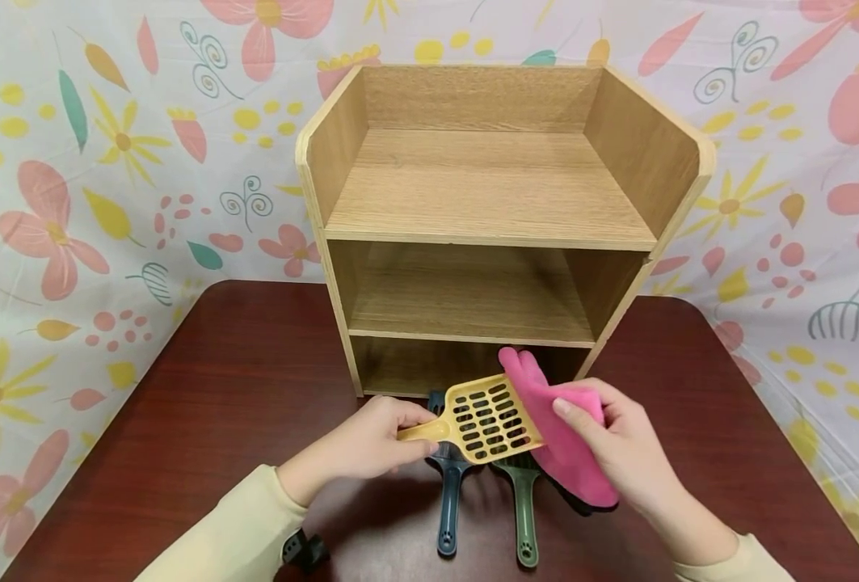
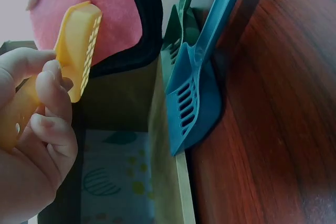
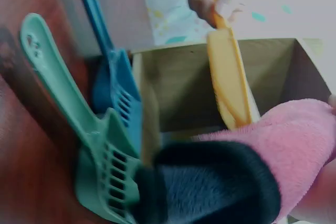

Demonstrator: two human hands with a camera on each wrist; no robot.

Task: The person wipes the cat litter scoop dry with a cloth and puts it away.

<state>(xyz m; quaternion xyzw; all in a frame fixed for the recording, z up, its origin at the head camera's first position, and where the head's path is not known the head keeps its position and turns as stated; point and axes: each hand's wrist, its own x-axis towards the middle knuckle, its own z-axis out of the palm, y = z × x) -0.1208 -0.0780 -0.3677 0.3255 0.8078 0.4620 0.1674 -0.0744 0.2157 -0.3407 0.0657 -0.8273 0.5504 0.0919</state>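
My left hand (image 1: pixel 371 436) grips a yellow slotted litter scoop (image 1: pixel 490 419) by its handle, the blade pointing right. In the right hand (image 1: pixel 629 453) is a pink plush cloth (image 1: pixel 563 453) with a black border, pinched with the thumb on top. The cloth meets the far end of the scoop's blade. Below the yellow scoop, a blue litter scoop (image 1: pixel 449 505) and a green litter scoop (image 1: pixel 525 517) rest with handles toward me; the yellow one partly hides their blades in the head view. The left wrist view shows the blue scoop (image 2: pixel 197 90) leaning at the shelf's edge.
A wooden shelf unit (image 1: pixel 473 339) stands behind the hands on a dark red-brown table (image 1: pixel 254 364). A small black object (image 1: pixel 304 551) is beside the left sleeve. Flower-printed fabric (image 1: pixel 145 162) hangs behind.
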